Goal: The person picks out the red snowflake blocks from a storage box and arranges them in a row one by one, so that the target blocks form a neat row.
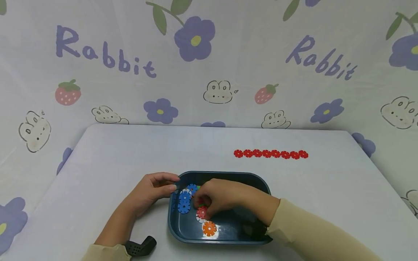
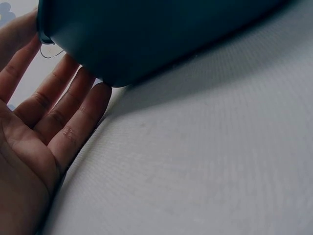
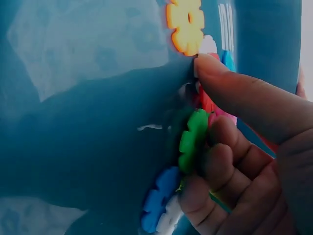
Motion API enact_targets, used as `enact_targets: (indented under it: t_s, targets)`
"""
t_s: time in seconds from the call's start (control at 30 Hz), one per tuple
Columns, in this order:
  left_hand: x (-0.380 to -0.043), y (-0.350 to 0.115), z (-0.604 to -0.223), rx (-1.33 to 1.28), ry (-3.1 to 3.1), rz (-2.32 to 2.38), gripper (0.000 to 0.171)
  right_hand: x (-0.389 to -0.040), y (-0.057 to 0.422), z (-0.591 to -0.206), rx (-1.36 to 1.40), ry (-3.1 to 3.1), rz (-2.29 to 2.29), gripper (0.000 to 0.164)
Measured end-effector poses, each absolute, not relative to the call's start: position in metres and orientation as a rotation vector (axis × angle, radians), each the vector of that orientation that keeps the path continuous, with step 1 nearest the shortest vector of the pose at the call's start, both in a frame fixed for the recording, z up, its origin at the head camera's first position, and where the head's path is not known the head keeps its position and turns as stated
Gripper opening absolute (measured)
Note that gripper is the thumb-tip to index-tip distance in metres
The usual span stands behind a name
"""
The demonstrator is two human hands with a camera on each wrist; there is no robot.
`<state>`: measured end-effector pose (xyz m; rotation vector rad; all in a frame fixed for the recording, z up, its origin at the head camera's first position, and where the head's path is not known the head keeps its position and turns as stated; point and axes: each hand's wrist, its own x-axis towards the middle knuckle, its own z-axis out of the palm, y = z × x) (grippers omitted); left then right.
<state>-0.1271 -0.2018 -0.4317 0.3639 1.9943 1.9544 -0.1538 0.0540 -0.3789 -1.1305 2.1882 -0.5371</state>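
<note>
My right hand (image 1: 217, 195) reaches down into a dark blue-green tray (image 1: 173, 232), its fingers bent. Thumb and fingertips pinch at a red flower-shaped plastic disc (image 1: 202, 212), partly covered by the hand in the right wrist view. A green disc (image 3: 193, 141) lies beside the curled fingers, and a blue disc (image 3: 160, 198) is just past it. At the tray's left end, my left hand (image 1: 155, 188) touches the rim. Its fingers lie fairly straight along the outer wall in the left wrist view. An orange disc (image 1: 209, 228) sits near the tray's front.
Several blue discs (image 1: 184, 207) overlap at the tray's left side. Beyond the tray, red discs (image 1: 267, 154) form a row on the white table (image 1: 147, 148). A black strap piece (image 1: 142, 247) is on the left wrist. Printed cloth hangs behind the table.
</note>
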Motion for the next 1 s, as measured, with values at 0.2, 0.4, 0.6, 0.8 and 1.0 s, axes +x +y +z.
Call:
enact_targets:
  t_s: [0.2, 0.4, 0.6, 0.8, 1.0]
  targets:
    - [-0.1274, -0.2023, -0.4323, 0.371, 1.971, 1.969, 0.035, -0.1535, 0.0526, -0.3799, -1.059, 2.159, -0.568, 0.021]
    - [-0.1275, -0.2025, -0.4326, 0.374, 1.96, 1.973, 0.036, -0.1522, 0.0527, -0.378, -1.006, 2.113, -0.59, 0.02]
    - [-0.1277, -0.2024, -0.4324, 0.371, 1.959, 1.975, 0.035, -0.1532, 0.055, -0.3782, -1.041, 1.957, -0.685, 0.014]
    - [-0.1277, -0.2023, -0.4321, 0.359, 1.972, 1.967, 0.033, -0.1552, 0.0564, -0.3777, -1.097, 1.822, -0.768, 0.009]
    - [-0.1278, -0.2023, -0.4313, 0.357, 1.985, 1.957, 0.033, -0.1544, 0.0574, -0.3748, -1.085, 1.759, -0.814, 0.008]
